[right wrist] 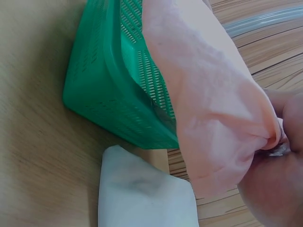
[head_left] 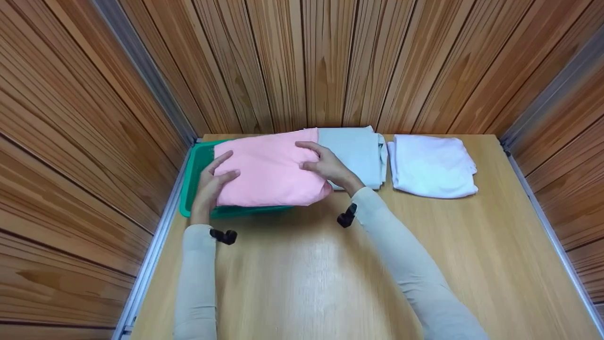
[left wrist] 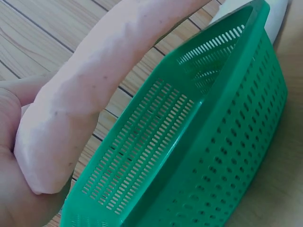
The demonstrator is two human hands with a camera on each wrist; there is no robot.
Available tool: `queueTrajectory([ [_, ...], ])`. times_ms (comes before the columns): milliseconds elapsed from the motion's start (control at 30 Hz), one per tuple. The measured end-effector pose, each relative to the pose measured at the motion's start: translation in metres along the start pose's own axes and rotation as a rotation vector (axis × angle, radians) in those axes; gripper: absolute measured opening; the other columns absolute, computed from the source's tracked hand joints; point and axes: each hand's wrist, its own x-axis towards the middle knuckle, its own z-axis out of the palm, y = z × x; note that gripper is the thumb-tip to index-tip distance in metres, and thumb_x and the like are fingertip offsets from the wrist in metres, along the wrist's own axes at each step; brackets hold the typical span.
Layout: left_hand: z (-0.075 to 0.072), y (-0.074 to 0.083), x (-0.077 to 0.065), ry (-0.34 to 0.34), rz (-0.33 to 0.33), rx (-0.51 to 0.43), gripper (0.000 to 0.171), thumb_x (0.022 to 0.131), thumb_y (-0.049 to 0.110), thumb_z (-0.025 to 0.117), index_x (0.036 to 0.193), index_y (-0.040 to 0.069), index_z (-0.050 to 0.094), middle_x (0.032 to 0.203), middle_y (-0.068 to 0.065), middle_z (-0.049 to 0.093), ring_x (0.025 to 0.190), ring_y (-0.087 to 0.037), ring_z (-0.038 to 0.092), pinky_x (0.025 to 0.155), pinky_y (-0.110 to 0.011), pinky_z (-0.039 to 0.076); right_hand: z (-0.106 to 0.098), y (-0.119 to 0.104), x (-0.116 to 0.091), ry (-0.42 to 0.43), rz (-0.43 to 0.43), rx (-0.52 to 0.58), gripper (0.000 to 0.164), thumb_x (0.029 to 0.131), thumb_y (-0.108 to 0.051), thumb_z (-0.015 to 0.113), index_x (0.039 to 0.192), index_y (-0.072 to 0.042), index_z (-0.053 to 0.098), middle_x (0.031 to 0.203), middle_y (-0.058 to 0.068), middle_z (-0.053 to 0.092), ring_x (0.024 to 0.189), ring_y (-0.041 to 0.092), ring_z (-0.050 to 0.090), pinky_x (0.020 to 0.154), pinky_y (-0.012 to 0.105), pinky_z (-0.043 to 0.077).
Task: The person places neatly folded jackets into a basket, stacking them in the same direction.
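Note:
A folded pink cloth [head_left: 269, 170] is held up over the green perforated basket [head_left: 188, 189] at the table's back left. My left hand [head_left: 210, 184] grips the cloth's left end, thumb on top. At its right end my right hand [head_left: 325, 165] grips it the same way. Both wrist views show a gap between the pink cloth [left wrist: 90, 85] and the rim of the basket [left wrist: 184, 132]. In the right wrist view the cloth [right wrist: 203, 94] sags slightly near the right hand [right wrist: 279, 179]. The parts of the basket under the cloth are hidden in the head view.
A folded light blue-grey cloth [head_left: 356, 156] lies right of the basket, partly covered by the pink cloth. Farther right is a folded white cloth [head_left: 432, 165]. Wood-panelled walls [head_left: 330, 61] enclose the back and sides of the table [head_left: 302, 274].

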Motion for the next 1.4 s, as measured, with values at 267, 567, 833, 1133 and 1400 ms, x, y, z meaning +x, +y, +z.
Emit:
queueTrajectory([
  [267,-0.012,0.001,0.0,0.042,-0.032,-0.022,0.061,0.1,0.018,0.076,0.157,0.028,0.056,0.175,-0.002,0.03,0.153,-0.026,0.034,0.117,-0.042,0.049,0.009,-0.002,0.005,-0.017,0.025,0.062,0.067,0.095,-0.014,0.075,0.157,-0.027,0.053,0.164,0.009,0.043,0.14,0.03,0.047,0.122,0.054,0.04],
  [567,-0.021,0.001,0.0,0.08,-0.065,-0.004,0.061,0.1,0.014,0.075,0.156,0.027,0.056,0.177,0.0,0.029,0.164,-0.025,0.018,0.132,-0.051,0.028,0.022,-0.001,0.017,-0.003,0.03,0.067,0.061,0.099,-0.006,0.068,0.156,-0.023,0.055,0.165,0.012,0.04,0.139,0.031,0.047,0.122,0.052,0.042],
  [833,-0.023,0.001,0.006,0.11,-0.067,0.041,0.062,0.101,0.004,0.07,0.159,0.021,0.053,0.174,-0.003,0.035,0.145,-0.027,0.052,0.106,-0.025,0.055,0.029,-0.005,0.022,0.004,0.041,0.048,0.061,0.099,-0.003,0.064,0.156,-0.023,0.054,0.168,0.011,0.039,0.141,0.029,0.047,0.122,0.051,0.041],
  [1133,-0.025,-0.002,0.011,0.146,-0.078,0.102,0.063,0.101,0.002,0.069,0.159,0.02,0.052,0.173,-0.004,0.037,0.131,-0.025,0.062,0.104,-0.027,0.057,0.039,-0.003,0.033,0.001,0.024,0.013,0.063,0.098,0.003,0.061,0.157,-0.018,0.053,0.166,0.012,0.042,0.14,0.028,0.047,0.12,0.048,0.042],
  [1400,-0.028,-0.014,0.015,0.176,-0.127,0.136,0.063,0.103,0.004,0.068,0.16,0.022,0.05,0.175,-0.006,0.033,0.134,-0.028,0.062,0.102,-0.026,0.058,0.051,0.003,0.037,-0.008,0.011,-0.063,0.062,0.101,0.004,0.056,0.159,-0.016,0.049,0.167,0.012,0.042,0.14,0.027,0.046,0.122,0.048,0.04],
])
